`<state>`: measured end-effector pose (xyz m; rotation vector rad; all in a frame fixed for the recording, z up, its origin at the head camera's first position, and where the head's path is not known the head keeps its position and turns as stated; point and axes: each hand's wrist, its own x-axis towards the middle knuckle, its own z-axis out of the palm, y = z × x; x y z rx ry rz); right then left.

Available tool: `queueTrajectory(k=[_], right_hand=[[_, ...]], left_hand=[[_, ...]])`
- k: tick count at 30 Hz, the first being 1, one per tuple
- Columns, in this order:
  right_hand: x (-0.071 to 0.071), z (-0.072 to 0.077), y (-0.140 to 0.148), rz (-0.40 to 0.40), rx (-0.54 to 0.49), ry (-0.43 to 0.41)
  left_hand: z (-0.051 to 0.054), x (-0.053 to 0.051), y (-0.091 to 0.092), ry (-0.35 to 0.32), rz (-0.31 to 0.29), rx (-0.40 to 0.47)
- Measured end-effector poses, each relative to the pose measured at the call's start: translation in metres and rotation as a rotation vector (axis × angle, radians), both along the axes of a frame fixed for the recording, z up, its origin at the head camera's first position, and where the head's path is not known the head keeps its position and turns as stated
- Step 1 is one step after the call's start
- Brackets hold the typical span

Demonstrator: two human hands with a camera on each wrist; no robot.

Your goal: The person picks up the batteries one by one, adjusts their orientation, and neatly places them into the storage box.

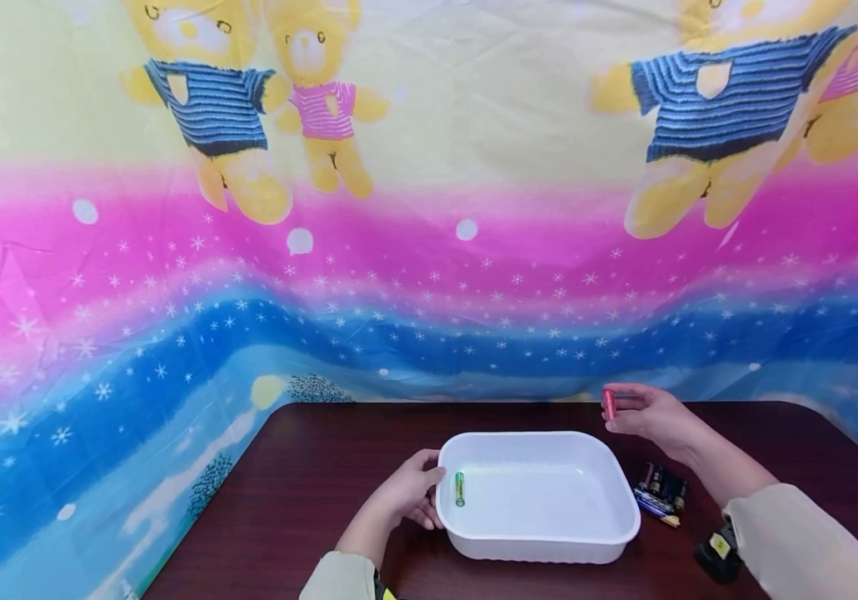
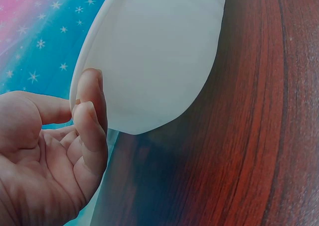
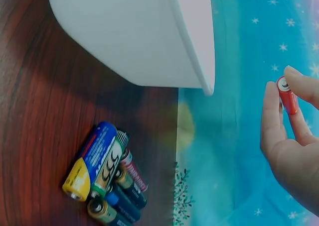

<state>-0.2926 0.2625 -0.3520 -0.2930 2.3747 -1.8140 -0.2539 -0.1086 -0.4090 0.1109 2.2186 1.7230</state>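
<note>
A white tub (image 1: 541, 548) stands on the dark table, with one green battery (image 1: 460, 489) lying inside near its left wall. The left hand (image 1: 399, 493) grips the tub's left rim; in the left wrist view the thumb and fingers of this hand (image 2: 55, 151) pinch the white rim (image 2: 149, 56). Raised behind and right of the tub, the right hand (image 1: 650, 414) holds a red battery (image 1: 609, 404). The right wrist view shows that hand (image 3: 291, 136) pinching the red battery (image 3: 288, 95) between thumb and fingers, its end showing.
Several batteries (image 1: 657, 504) lie in a group on the table, just right of the tub; a larger blue and yellow one (image 3: 92, 159) is among them in the right wrist view. A printed curtain (image 1: 429, 275) hangs behind the table (image 1: 309, 467).
</note>
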Motion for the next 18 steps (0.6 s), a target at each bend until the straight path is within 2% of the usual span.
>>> queueTrajectory(k=[6,18], right_hand=[[0.001,0.004,-0.010,-0.018,0.040,-0.004],[-0.008,0.005,-0.029,-0.033,0.040,-0.033]], left_hand=[[-0.001,0.000,0.000,0.001,0.002,-0.007],[-0.003,-0.002,0.000,0.004,0.001,-0.007]])
